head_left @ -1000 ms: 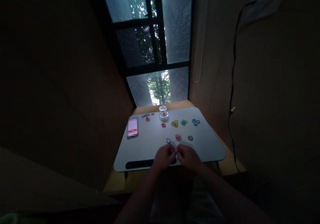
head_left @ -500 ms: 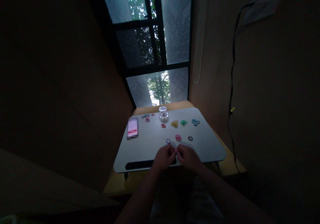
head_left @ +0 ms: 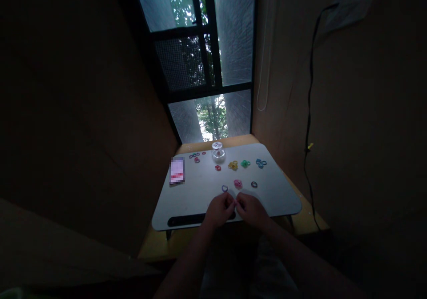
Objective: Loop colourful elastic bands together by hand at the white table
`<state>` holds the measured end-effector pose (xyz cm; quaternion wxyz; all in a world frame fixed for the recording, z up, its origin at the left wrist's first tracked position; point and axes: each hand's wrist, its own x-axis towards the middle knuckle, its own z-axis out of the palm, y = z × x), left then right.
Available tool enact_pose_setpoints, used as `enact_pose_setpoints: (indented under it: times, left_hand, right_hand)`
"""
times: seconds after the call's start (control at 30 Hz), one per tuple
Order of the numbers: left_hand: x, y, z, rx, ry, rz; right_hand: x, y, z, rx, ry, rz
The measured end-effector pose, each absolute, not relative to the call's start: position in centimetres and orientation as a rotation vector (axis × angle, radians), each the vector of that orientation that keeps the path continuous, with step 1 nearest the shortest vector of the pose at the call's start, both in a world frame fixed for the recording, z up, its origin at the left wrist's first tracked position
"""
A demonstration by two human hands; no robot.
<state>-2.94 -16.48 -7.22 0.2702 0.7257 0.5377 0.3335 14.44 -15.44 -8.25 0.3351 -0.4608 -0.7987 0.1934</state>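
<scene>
My left hand (head_left: 220, 209) and my right hand (head_left: 251, 209) meet fingertip to fingertip over the front of a white lap table (head_left: 200, 192). Both are closed in a pinch; a tiny reddish thing between them is too small to name. Just beyond them lie a purple ring (head_left: 224, 188), a pink pile of bands (head_left: 238, 184) and a dark ring (head_left: 254, 185). Farther back are red bands (head_left: 218, 168), a yellow pile (head_left: 232, 165), a green pile (head_left: 245, 163) and blue bands (head_left: 261, 163).
A clear round container (head_left: 218, 152) stands at the back of the table, with small mixed rings (head_left: 194, 155) to its left. A phone-like object (head_left: 177, 171) lies at the left. A black slot (head_left: 185, 220) runs along the front edge. A black cable (head_left: 310, 90) hangs at the right.
</scene>
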Motion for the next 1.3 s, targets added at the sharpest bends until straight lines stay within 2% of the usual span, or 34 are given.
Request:
enact_pose_setpoints:
  times: [1.3]
  left_hand:
    - [-2.87, -16.55, -6.95, 1.964, 1.450, 0.879]
  right_hand:
    - [14.42, -15.67, -7.99, -1.209, -2.097, 0.518]
